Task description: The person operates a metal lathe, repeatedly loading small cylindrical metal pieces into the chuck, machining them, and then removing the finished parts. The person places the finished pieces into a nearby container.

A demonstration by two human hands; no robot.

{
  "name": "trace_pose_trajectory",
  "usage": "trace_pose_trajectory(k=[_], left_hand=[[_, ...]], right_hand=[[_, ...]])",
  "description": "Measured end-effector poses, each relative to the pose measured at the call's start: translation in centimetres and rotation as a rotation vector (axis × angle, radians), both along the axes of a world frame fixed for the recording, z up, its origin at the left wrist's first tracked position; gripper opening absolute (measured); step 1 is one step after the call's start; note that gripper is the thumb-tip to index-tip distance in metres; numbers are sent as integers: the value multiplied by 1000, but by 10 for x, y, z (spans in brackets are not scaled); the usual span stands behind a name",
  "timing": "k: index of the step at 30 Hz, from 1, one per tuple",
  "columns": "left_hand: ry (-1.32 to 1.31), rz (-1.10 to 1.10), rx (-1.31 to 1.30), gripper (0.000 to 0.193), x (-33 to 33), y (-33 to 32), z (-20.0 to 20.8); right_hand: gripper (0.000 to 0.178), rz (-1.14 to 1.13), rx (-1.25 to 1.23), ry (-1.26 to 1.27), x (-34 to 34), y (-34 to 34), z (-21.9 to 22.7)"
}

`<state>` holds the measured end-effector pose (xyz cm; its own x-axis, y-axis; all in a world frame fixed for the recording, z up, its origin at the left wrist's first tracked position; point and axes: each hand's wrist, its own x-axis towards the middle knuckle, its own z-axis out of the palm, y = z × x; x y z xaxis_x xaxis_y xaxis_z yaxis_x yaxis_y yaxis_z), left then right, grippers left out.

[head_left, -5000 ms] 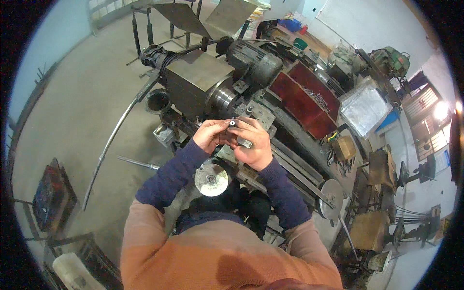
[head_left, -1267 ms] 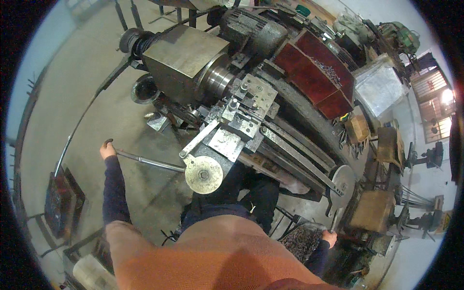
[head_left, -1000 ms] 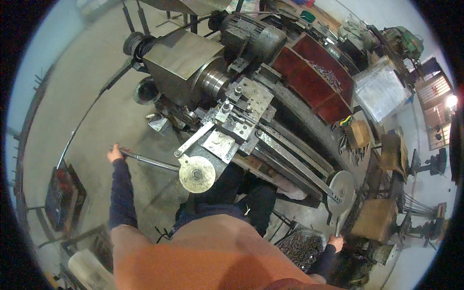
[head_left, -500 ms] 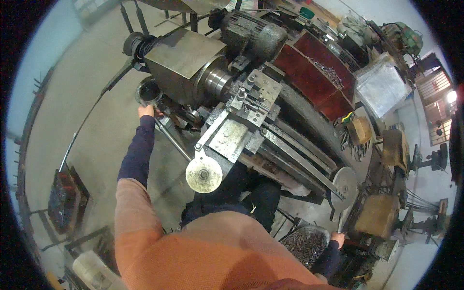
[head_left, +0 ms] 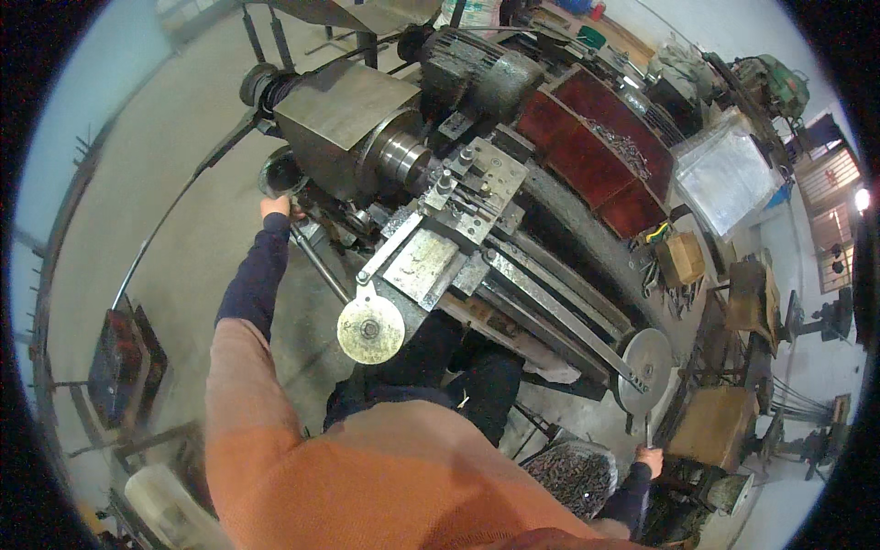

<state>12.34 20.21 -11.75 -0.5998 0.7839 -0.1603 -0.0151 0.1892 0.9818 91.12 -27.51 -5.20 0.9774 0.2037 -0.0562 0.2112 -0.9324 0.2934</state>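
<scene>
Flanking one lathe: two hands.

Left hand moved from the long rod (out left) up to the lathe headstock's near-left corner.

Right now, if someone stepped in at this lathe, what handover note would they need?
Left hand: stretched out to the lathe's headstock end, at the dark round part beside the grey metal headstock; grip unclear.
Right hand: low at the tailstock end, by the thin lever under the grey round handwheel; grip unclear.
Grey tool post carriage sits near the chuck.
No workpiece visible in the chuck.
</scene>
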Motion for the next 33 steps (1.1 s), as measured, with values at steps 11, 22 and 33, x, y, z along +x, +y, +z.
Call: trace_pose_trajectory(k=[11,22,33], left_hand=[[-95,-249,78,37,-44,9,-53],[1225,-666,-530,39,-75,13,-88],[1074,-562,-678,33,-36,4,-116]], right_hand=[[56,109,40,-345,48,18,-30],[49,139,482,55,-140,-1,-52],[34,632,806,1,-139,73,31]])
